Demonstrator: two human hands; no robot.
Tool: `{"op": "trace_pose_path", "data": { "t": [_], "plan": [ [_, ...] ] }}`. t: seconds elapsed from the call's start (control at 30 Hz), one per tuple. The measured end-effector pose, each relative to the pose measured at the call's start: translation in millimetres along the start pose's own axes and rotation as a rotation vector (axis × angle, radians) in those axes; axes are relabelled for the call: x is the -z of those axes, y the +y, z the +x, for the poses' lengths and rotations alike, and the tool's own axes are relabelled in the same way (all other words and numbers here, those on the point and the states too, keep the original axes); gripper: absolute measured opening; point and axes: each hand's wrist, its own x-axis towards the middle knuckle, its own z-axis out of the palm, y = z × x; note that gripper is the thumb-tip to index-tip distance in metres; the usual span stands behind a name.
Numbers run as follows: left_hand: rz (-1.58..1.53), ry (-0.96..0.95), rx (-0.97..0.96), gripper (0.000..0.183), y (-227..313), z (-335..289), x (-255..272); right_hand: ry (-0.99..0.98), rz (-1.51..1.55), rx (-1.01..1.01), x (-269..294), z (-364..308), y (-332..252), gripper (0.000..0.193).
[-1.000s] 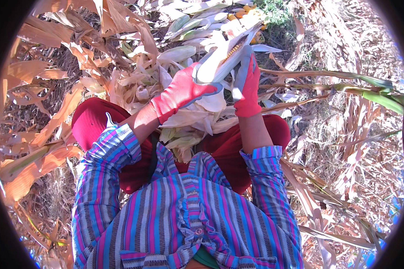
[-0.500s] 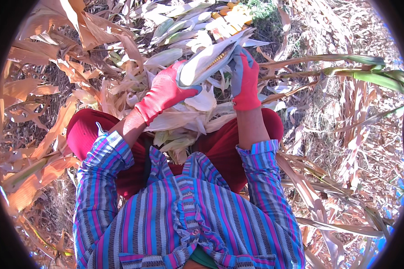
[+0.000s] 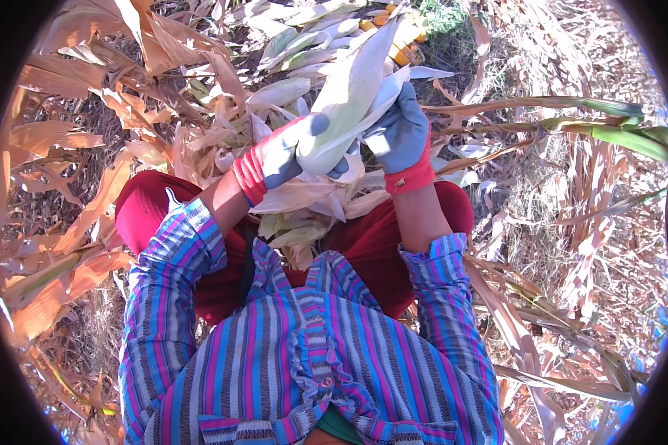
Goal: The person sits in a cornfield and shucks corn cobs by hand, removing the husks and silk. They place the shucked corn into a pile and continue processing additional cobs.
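Note:
An ear of corn in its pale husk [image 3: 341, 111] slants up and away over my crossed legs. My left hand [image 3: 286, 154], in a red and grey glove, is wrapped round its thick lower end, with the thumb over the near side and fingertips showing beneath. At the ear's right side my right hand [image 3: 403, 133], gloved alike, is closed on a loose edge of husk, the palm turned toward me. Husk leaves hide the kernels now. Below the hands a heap of stripped husks [image 3: 297, 204] lies between my knees.
Beyond the ear lie more husked ears [image 3: 304, 37] and bare yellow cobs [image 3: 401, 52], next to a green plant [image 3: 445, 15]. Dry corn leaves [image 3: 96, 170] crowd the left. Long stalks [image 3: 557, 122] reach in from the right over straw-covered ground.
The ear has been turned, so the yellow kernels that showed are covered by husk. My left hand has rolled to show its grey palm, and my right hand has turned its palm toward me.

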Motion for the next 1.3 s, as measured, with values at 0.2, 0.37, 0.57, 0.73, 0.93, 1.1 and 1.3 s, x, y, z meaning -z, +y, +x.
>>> {"op": "trace_pose_path", "data": {
  "t": [0.2, 0.37, 0.57, 0.73, 0.93, 1.1, 1.3],
  "plan": [
    [0.068, 0.193, -0.210, 0.045, -2.3, 6.3, 11.3, -0.033, 0.039, -0.068, -23.2, -5.0, 10.2, 0.041],
    [0.399, 0.159, -0.178, 0.050, -4.4, 3.1, 20.9, -0.138, 0.102, -0.100, -16.7, -7.2, 11.0, 0.039],
    [0.056, 0.582, -0.181, 0.038, -0.9, 18.4, 43.8, -0.134, 0.152, -0.037, -30.2, -13.9, -1.0, 0.026],
    [-0.181, 0.634, -0.326, 0.039, 8.3, 19.2, 51.2, -0.225, 0.080, 0.078, -30.6, -13.3, -18.6, 0.027],
    [-0.399, 0.434, -0.351, 0.034, 13.5, 17.0, 45.8, -0.433, -0.748, 0.051, -16.3, 5.3, -0.9, 0.097],
    [-0.260, 0.389, -0.257, 0.032, 1.9, 15.7, 55.9, -0.339, -1.490, 0.074, -2.1, 3.6, 50.6, 0.112],
    [0.328, 0.115, -0.508, 0.018, 3.5, 7.3, 36.6, -0.292, -1.331, 0.293, -18.3, -7.9, 59.4, 0.058]
  ]
}}
